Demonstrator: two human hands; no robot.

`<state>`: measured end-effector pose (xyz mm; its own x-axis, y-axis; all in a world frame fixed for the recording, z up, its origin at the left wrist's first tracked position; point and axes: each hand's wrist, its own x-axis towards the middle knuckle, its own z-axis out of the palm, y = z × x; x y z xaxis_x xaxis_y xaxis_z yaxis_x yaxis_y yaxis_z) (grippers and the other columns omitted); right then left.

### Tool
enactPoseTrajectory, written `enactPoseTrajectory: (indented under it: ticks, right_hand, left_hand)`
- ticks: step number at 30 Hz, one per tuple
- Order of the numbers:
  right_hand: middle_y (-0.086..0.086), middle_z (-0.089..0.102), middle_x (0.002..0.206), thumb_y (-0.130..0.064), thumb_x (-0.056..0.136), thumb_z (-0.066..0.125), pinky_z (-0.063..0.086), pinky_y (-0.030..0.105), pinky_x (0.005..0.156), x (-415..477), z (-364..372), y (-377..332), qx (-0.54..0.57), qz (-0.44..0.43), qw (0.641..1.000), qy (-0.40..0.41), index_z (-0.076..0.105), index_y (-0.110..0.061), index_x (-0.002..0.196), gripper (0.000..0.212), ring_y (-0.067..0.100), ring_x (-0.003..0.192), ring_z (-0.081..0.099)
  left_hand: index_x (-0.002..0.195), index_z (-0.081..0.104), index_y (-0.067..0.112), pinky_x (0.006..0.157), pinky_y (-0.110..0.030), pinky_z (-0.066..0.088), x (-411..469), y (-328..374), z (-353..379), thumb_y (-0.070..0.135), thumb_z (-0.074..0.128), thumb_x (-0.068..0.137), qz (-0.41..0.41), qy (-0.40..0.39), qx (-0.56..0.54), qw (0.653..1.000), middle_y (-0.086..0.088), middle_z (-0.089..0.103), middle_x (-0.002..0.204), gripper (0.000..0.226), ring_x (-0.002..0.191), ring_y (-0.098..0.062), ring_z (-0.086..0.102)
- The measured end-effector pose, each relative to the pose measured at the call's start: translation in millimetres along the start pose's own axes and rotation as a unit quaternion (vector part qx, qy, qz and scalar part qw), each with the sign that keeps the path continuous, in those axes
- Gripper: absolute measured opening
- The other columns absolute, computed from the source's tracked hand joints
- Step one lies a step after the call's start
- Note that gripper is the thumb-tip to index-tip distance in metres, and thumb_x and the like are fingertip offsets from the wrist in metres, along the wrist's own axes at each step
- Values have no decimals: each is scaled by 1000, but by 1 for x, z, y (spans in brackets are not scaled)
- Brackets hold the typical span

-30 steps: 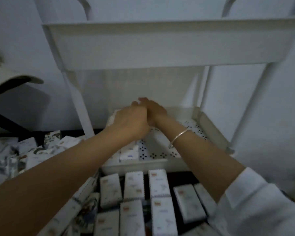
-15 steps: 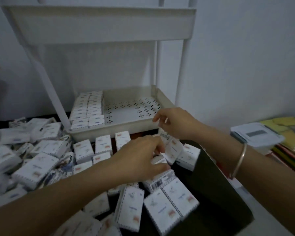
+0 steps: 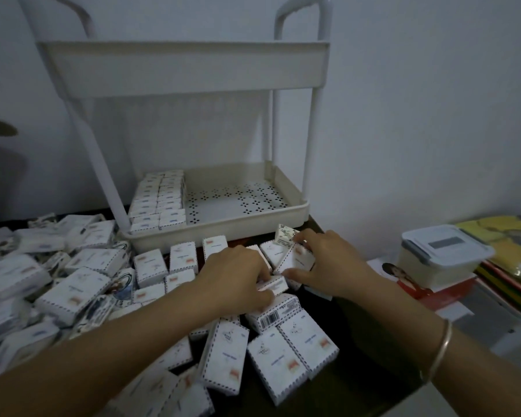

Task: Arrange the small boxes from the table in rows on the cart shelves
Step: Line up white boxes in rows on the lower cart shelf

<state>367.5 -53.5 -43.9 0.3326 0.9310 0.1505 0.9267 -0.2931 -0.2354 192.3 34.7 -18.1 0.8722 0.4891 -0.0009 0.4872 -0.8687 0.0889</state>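
Note:
Several small white boxes [image 3: 226,353] lie scattered over the dark table [image 3: 358,383] in front of a white cart. On the cart's lower shelf [image 3: 253,218], two rows of boxes [image 3: 160,200] fill the left side; the perforated right side is bare. My left hand [image 3: 238,278] grips a box [image 3: 272,285] in the pile, fingers curled over it. My right hand [image 3: 325,263] holds a tilted box [image 3: 295,260] between thumb and fingers, and a further box [image 3: 284,234] stands up at its fingertips.
The cart's upper shelf [image 3: 187,67] hangs above the lower one on white posts. A lidded plastic container [image 3: 442,254] and a stack of yellow and coloured sheets [image 3: 503,236] sit at the right. A printed card [image 3: 403,278] lies by the container.
Both hands have left the lower shelf and come down to the pile on the table. Each hand has closed on a box. The view has pulled back and shifted right.

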Motion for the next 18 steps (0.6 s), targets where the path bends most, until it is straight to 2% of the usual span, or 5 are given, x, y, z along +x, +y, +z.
enactPoseTrajectory:
  ticks: [4,8,12,15,18]
  right_hand:
    - [-4,55,119,-62,72,71,43,28,84,2,3,1,47,11,999,8,44,-28,135,76,13,109,47]
    - [-9,51,106,-47,74,77,40,21,73,4,2,3,175,50,981,60,55,-29,118,52,4,91,50]
    - [-11,66,99,-41,77,76,52,24,73,9,0,2,342,71,935,63,64,-33,106,32,4,85,62]
    - [-9,71,83,-36,83,72,49,24,59,12,-3,-5,433,67,898,45,67,-32,100,18,2,63,61]
    - [-9,65,68,-30,92,64,43,20,48,20,-5,-15,497,59,866,14,65,-29,107,16,9,52,55]
  left_hand:
    - [88,71,27,63,-33,54,-2,-2,5,42,63,74,-32,13,-49,998,7,69,79,22,70,-10,61]
    - [93,69,32,71,-32,56,-7,-7,1,37,67,76,-46,47,-159,985,15,70,85,18,80,-1,64]
    - [100,70,32,79,-31,57,-8,-19,-6,37,68,81,-79,71,-292,951,17,71,91,20,84,4,65]
    - [99,72,24,85,-33,56,-10,-29,-14,27,59,90,-141,62,-394,906,9,73,92,16,88,-6,68]
    - [103,70,8,80,-40,60,-12,-40,-23,16,47,98,-214,34,-539,814,-13,73,98,25,90,-23,70]
